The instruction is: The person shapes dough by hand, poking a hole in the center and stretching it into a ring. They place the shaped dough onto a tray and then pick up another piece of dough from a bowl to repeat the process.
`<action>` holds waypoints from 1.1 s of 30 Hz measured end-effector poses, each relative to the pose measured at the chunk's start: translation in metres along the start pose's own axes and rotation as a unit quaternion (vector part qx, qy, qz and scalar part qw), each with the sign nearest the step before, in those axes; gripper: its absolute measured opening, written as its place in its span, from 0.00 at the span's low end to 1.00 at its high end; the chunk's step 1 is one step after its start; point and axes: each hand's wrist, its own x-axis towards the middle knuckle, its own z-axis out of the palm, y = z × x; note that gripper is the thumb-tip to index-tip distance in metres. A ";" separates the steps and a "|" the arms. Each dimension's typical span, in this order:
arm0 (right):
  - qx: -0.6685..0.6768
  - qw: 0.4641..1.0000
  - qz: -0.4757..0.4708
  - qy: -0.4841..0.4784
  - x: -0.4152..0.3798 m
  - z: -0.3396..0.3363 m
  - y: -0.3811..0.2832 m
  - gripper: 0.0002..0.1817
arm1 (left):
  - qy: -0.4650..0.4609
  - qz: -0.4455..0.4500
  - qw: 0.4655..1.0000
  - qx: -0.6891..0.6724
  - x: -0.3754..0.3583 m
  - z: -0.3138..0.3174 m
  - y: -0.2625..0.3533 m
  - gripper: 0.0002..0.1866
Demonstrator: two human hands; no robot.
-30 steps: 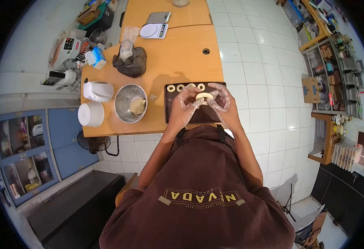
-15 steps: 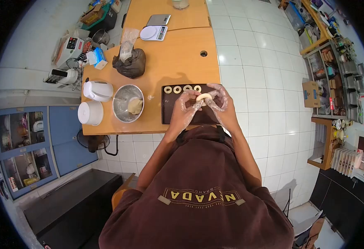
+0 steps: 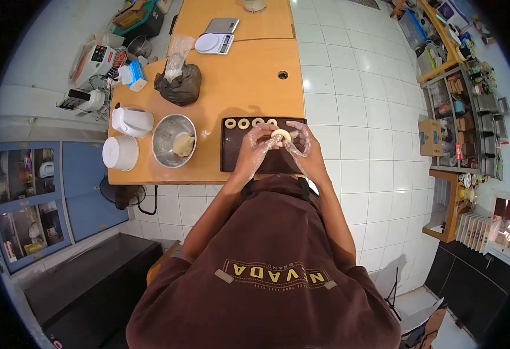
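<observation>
Over the dark baking tray (image 3: 227, 156), my left hand (image 3: 256, 152) and my right hand (image 3: 305, 152) hold a pale dough ring (image 3: 281, 134) between them. Both hands are dusted with white flour, their fingers closed on the ring from either side. Along the tray's far edge sits a row of several dough rings (image 3: 244, 123), some partly hidden behind my left fingers. Left of the tray stands a metal mixing bowl (image 3: 160, 152) with a lump of dough (image 3: 183, 145) inside.
A white jug (image 3: 132, 122) and a white tub (image 3: 120, 153) stand at the table's left edge. Farther back are a black plastic bag (image 3: 179, 87), a white kitchen scale (image 3: 213, 43) and a flat grey scale (image 3: 222, 25). Tiled floor (image 3: 359, 139) lies to the right.
The ring now lies flatter toward the camera, showing more of its round face, and the hands have shifted slightly around it. The whole view has shifted a little.
</observation>
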 end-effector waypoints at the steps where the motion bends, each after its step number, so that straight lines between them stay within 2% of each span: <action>1: -0.013 1.000 -0.001 0.008 -0.001 -0.003 0.011 0.23 | -0.010 -0.025 1.000 -0.001 0.001 -0.001 -0.005 0.15; 8: -0.035 0.997 0.045 0.055 -0.016 -0.013 0.078 0.15 | -0.055 -0.082 0.994 -0.055 0.004 -0.010 -0.060 0.16; 12: -0.061 0.994 0.068 0.065 -0.022 -0.017 0.115 0.14 | -0.017 -0.159 0.982 -0.099 0.008 -0.016 -0.098 0.15; 14: -0.034 0.995 0.055 0.080 -0.022 -0.018 0.138 0.14 | 0.022 -0.200 0.974 -0.108 0.009 -0.014 -0.106 0.15; 17: -0.048 0.992 0.089 0.077 -0.015 -0.020 0.147 0.13 | 0.053 -0.250 0.962 -0.099 0.013 -0.015 -0.124 0.13; 18: -0.055 0.993 0.070 0.075 -0.011 -0.021 0.153 0.13 | 0.066 -0.266 0.956 -0.102 0.016 -0.016 -0.128 0.12; 24: -0.073 0.992 0.064 0.085 0.015 -0.027 0.174 0.15 | 0.080 -0.250 0.950 -0.172 0.032 -0.022 -0.155 0.10; 33: -0.088 0.988 0.059 0.113 0.055 -0.037 0.208 0.14 | 0.105 -0.261 0.946 -0.159 0.073 -0.024 -0.183 0.09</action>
